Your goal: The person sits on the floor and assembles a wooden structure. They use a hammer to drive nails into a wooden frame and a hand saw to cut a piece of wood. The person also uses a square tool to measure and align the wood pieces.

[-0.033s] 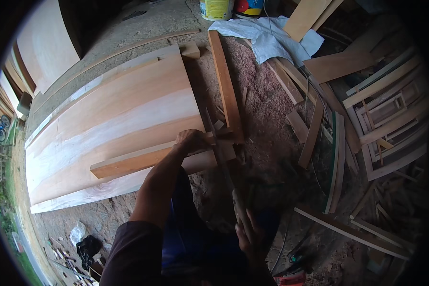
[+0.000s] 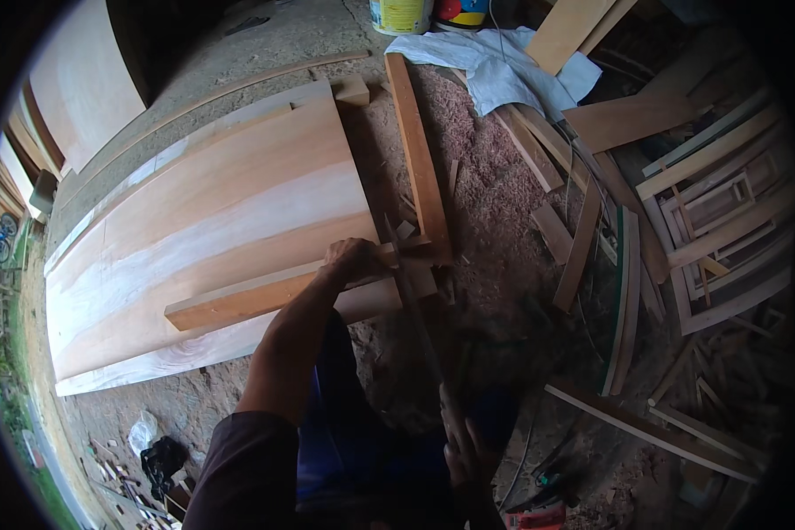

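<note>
My left hand (image 2: pixel 352 259) is closed around a squared wooden batten (image 2: pixel 243 298) near its right end, pressing it down on a wide plywood panel (image 2: pixel 212 194). Across the batten, just right of that hand, lies the blade of a handsaw (image 2: pixel 422 331). My right hand (image 2: pixel 461 446) grips the saw's handle in the shadow near the lower edge, its fingers only partly visible. The batten's short end sticks out past the blade, close to a small offcut (image 2: pixel 405 230). Below it, a pale board end (image 2: pixel 389 299) projects from under the panel's near side.
A reddish timber (image 2: pixel 418 159) lies right of the panel, beside heaped wood shavings (image 2: pixel 481 168). Loose boards (image 2: pixel 579 247) and stacked wooden frames (image 2: pixel 724 230) fill the right side. A white sheet (image 2: pixel 495 66) and buckets (image 2: pixel 402 16) stand far back. A red tool (image 2: pixel 539 517) lies bottom right.
My right hand has drawn the saw back toward me, so its handle sits lower. The left hand and the batten stay in nearly the same place.
</note>
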A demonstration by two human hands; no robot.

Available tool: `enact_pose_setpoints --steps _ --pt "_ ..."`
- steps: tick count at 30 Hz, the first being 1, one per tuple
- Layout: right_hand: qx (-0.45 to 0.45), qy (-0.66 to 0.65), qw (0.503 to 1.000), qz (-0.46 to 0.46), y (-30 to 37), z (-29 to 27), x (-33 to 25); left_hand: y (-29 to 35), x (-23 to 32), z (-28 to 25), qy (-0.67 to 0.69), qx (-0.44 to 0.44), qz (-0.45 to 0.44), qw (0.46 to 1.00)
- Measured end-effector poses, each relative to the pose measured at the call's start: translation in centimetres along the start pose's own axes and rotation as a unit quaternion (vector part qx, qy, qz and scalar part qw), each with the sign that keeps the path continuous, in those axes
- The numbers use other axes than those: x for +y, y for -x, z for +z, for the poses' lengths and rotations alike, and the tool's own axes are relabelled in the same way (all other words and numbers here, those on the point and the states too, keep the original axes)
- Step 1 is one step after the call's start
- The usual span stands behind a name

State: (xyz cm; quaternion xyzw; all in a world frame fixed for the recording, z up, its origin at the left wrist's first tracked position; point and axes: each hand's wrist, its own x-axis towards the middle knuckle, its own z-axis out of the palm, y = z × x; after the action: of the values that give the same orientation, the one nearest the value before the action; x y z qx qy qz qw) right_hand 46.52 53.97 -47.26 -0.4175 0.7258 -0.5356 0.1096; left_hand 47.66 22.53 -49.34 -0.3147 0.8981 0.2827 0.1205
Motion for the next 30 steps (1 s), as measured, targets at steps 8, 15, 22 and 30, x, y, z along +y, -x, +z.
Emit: enact_pose_setpoints --steps 8,15,22,30 --pt "-0.005 0.059 0.995 0.085 -7.4 0.6 -2.5 0.0 0.6 0.8 -0.018 0.024 0.003 1.000" --pt "-0.038 0.155 0.987 -0.019 8.2 -7.3 -8.4 -0.7 -1.4 0.5 -0.013 -0.008 0.008 1.000" --pt "-0.022 0.069 0.991 0.117 -7.3 0.1 -3.4 -0.2 0.6 0.7 -0.016 0.023 0.017 0.999" --pt "-0.046 0.254 0.961 -0.094 11.8 -7.9 -7.2 -0.7 -1.3 0.6 0.006 -0.010 -0.003 1.000"
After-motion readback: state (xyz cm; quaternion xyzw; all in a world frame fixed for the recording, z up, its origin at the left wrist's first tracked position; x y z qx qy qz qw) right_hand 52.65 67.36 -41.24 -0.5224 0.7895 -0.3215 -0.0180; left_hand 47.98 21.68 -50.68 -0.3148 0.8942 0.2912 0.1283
